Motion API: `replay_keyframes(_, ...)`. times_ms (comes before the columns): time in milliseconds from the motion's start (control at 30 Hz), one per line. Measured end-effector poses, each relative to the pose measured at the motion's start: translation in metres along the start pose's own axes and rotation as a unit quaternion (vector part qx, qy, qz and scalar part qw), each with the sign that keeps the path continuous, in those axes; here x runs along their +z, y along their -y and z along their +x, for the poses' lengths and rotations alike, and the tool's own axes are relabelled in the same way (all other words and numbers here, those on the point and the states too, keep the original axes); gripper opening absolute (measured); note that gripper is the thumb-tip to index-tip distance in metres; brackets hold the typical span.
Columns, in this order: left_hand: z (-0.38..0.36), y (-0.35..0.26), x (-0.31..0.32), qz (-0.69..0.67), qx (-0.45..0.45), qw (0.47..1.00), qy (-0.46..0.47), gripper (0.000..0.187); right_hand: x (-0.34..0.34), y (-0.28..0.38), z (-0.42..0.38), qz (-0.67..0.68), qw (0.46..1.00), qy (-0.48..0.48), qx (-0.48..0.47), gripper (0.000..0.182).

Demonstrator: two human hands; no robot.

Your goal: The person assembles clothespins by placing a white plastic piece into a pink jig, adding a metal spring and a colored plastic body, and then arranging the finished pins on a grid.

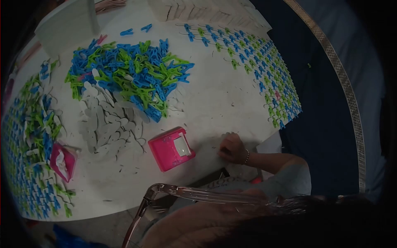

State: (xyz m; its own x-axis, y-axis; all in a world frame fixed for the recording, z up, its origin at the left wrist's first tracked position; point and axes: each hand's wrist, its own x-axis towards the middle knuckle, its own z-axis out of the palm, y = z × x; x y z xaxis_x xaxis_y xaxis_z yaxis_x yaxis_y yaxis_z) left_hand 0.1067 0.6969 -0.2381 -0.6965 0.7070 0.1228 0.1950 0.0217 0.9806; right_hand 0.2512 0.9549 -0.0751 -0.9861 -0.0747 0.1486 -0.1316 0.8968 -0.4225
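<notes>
My right hand [232, 148], with a beaded bracelet at the wrist, rests low over the white table near its front edge. Its fingers are curled closed, and whatever they may hold is hidden. To its left sits a bright pink box-like holder [162, 152] with a white block [182, 146] set in its side; the hand does not touch it. Beyond lies a heap of blue and green clothespins [128, 66]. In front of that heap spreads a pile of flat pale grey pieces [109, 124], some with dark thin ends. My left hand is out of view.
Rows of blue and green clips [252, 53] cover the table's right side, and more [29, 153] crowd the left. A pink tray [69, 163] with white scraps stands left. White stacked pieces [211, 14] and a pale bin [68, 27] are at the back. Glasses block the lower view.
</notes>
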Motion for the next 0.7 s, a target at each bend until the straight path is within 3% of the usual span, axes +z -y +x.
replay_keyframes(267,-0.030,0.017,0.014,-0.052,0.003,0.996,-0.077,0.017,0.003,-0.007,-0.005,-0.024,1.000,0.020,-0.001,0.021)
replay_keyframes(533,-0.092,-0.062,-0.014,-0.005,-0.025,0.995,-0.093,0.016,0.003,-0.004,-0.005,0.015,0.999,-0.027,-0.030,0.021)
replay_keyframes(700,-0.121,-0.080,-0.021,0.045,-0.008,0.992,-0.114,0.016,-0.004,-0.012,0.005,0.056,0.996,-0.063,-0.009,0.018)
